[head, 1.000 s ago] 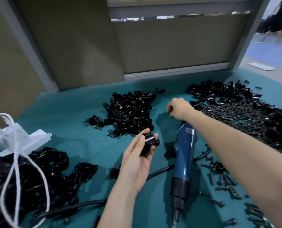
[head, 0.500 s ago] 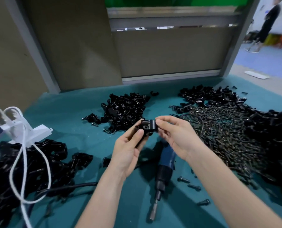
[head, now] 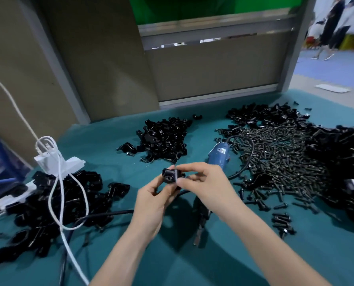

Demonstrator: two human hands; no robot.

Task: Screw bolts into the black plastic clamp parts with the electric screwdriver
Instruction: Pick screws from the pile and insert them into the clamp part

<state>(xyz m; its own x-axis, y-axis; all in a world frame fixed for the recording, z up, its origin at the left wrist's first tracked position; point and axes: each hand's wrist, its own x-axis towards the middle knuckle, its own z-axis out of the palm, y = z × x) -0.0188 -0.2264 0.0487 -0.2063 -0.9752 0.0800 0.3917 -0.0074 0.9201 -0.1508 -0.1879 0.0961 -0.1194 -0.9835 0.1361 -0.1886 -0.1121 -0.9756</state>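
A small black plastic clamp part [head: 170,175] is held above the teal table between both hands. My left hand [head: 153,201] grips it from below and the left. My right hand [head: 206,186] pinches its right side with fingertips; whether a bolt sits between those fingers I cannot tell. The blue electric screwdriver [head: 215,162] lies on the table behind and under my right hand, its bit end [head: 198,234] pointing toward me. A wide heap of dark bolts [head: 279,157] lies to the right.
Piles of black clamp parts lie at centre back [head: 165,139], at left [head: 48,203] and along the right edge [head: 341,162]. A white power strip with a white cord [head: 58,164] sits at left. The screwdriver's black cable [head: 101,215] runs across the table. Grey partition panels [head: 213,69] close the back.
My right hand came back from the bolt heap to the clamp part and now pinches it. My view tilted up and the hands sit lower; the screwdriver stays lying on the table.
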